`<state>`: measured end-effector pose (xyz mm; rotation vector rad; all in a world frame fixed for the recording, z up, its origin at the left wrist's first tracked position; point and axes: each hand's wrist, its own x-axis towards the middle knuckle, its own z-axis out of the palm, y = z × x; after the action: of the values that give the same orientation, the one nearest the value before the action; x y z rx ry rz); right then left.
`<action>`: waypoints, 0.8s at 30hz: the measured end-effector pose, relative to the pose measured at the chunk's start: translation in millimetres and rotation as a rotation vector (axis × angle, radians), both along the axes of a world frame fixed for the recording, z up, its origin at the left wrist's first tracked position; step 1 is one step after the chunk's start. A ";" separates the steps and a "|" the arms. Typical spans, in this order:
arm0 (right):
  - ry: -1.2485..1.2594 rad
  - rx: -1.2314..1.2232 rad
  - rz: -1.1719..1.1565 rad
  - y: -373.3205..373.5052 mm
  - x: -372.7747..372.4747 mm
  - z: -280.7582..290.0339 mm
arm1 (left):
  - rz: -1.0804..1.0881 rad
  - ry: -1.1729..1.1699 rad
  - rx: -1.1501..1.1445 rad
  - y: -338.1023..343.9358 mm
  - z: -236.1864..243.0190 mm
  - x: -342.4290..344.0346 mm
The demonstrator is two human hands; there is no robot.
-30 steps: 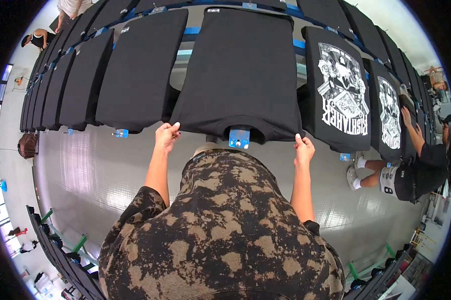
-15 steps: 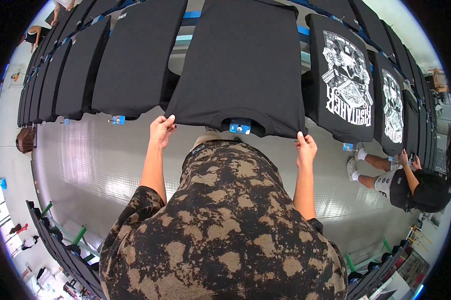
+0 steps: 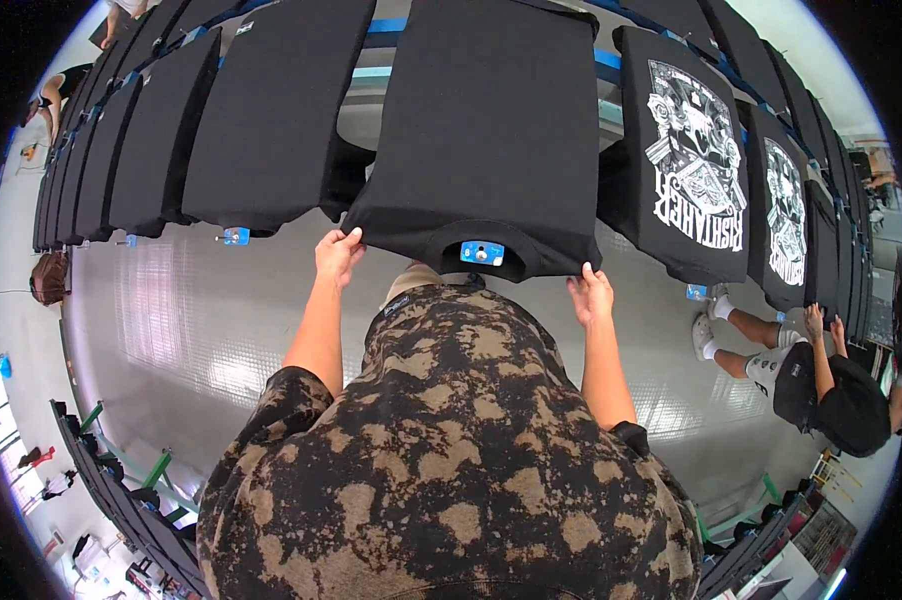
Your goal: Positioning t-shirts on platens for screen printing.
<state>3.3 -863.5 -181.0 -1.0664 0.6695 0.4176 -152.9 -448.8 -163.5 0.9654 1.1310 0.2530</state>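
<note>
Our left hand pinched the seven-o'clock corner of the black shirt at twelve o'clock, seemingly keeping it taut, while our right hand touched its five-o'clock corner, grip unclear.

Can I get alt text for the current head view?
A person's left hand and right hand are at the near corners of a plain black shirt spread flat, its collar facing them. A white-printed shirt lies to the right, with a coworker beyond.
</note>
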 end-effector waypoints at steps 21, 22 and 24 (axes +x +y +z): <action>-0.299 -0.172 0.027 -8.6 3.2 10.2 | 0.004 -0.056 0.306 -2.9 3.3 -6.0; -0.299 -0.173 0.012 -9.1 2.1 9.8 | -0.012 -0.035 0.325 -3.0 2.2 -4.9; -0.345 -0.200 0.018 -10.2 -0.9 10.1 | -0.056 -0.023 0.341 -2.7 1.4 -1.9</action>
<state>2.4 -873.8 -171.0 -1.2979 0.3995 0.1762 -154.7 -451.5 -162.1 1.2898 1.0566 0.4198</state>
